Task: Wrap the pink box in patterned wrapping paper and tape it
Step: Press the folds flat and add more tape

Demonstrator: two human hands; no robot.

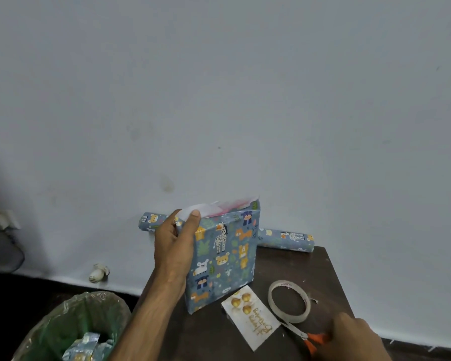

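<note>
On the dark table (320,264), left hand (173,243) gripping upright wrapped box (221,256), right hand (354,340) closed on orange-handled scissors (306,337).

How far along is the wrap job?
Mostly done: the box stands upright on the table with its body covered in patterned paper. The top end is still open, white flaps and pink showing. The left hand grips that top edge; the right hand is on the orange-handled scissors. Left: fold the top end and tape it, tape roll beside it.
</note>
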